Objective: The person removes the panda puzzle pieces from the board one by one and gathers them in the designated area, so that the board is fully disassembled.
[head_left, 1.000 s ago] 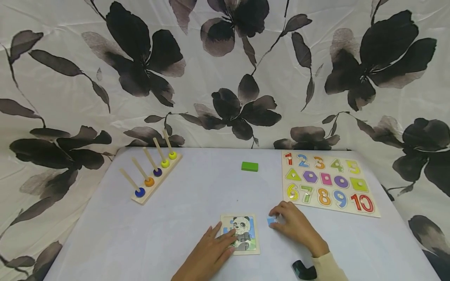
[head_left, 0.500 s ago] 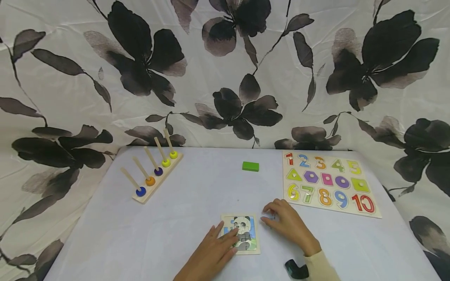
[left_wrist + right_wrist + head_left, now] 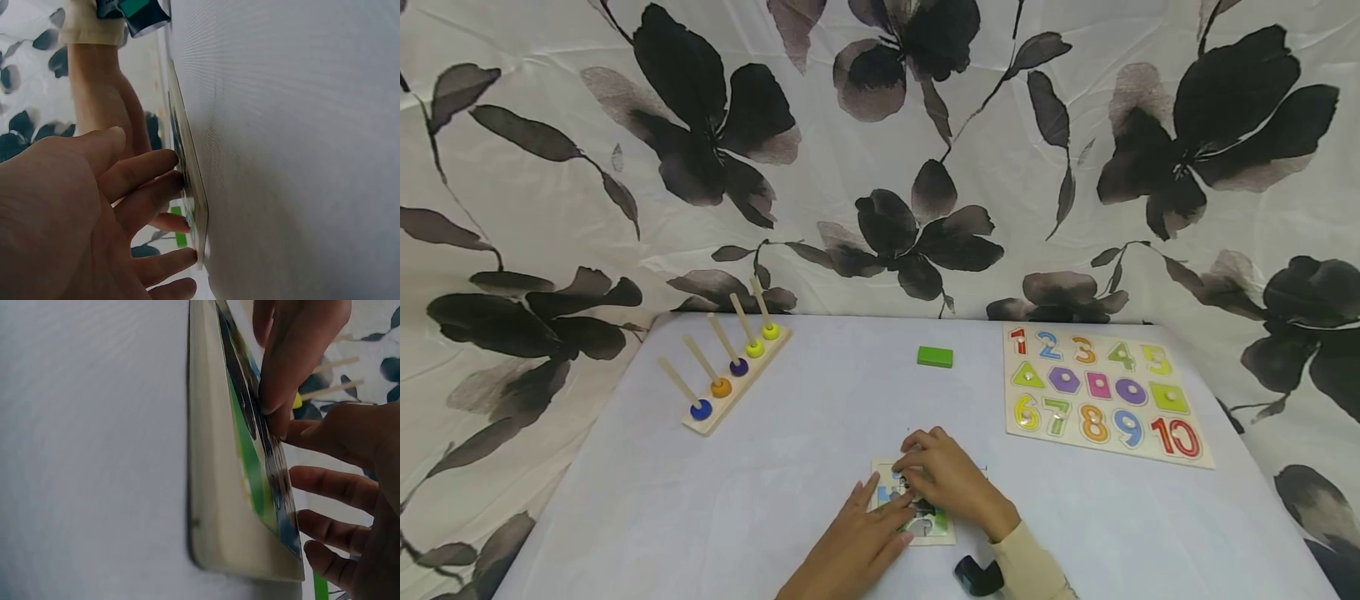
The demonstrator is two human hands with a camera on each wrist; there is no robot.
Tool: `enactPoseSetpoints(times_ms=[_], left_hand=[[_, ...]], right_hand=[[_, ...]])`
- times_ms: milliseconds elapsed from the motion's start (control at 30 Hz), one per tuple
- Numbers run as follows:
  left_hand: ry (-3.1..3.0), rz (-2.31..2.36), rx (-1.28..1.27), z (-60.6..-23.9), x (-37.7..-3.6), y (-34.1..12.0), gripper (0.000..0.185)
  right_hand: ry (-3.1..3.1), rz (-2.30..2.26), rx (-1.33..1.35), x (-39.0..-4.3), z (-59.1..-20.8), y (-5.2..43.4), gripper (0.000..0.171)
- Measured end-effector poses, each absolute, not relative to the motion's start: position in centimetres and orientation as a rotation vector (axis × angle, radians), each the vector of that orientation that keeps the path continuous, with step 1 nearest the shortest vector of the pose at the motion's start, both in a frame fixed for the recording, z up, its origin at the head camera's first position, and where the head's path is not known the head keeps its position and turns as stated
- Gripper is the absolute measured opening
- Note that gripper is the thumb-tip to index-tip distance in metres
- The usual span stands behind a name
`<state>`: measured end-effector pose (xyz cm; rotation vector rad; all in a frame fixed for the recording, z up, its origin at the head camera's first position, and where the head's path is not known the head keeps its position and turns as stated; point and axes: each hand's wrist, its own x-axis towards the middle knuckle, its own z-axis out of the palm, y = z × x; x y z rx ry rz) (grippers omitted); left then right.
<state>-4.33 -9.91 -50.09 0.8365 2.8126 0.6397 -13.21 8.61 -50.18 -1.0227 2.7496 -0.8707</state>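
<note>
A panda jigsaw puzzle in a pale wooden frame lies flat on the white table. My left hand rests on its left side, fingers spread and fairly straight. From the right, my right hand reaches over the panda's head with bent fingers, hiding much of the top of the picture. In the right wrist view, the right thumb and a fingertip meet right at the puzzle's surface; I cannot tell whether they pinch a piece. A small piece shows just past the right hand, mostly hidden.
A wooden number and shape board lies at the right. A green block sits toward the back. On the left stands a peg stacker with coloured beads. A black device is beside the right sleeve. Floral cloth hangs behind.
My right hand has left the small blue piece on the table and moved left onto the top of the puzzle. The left hand stays in place.
</note>
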Motion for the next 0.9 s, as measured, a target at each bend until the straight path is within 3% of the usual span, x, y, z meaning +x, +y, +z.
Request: enactPoseSetpoints(times_ms=[900], left_hand=[[2.816, 0.672, 0.833, -50.13, -4.29, -9.92, 0.038]], right_hand=[[2.692, -0.969, -0.952, -12.84, -49.84, 8.65, 0.026]])
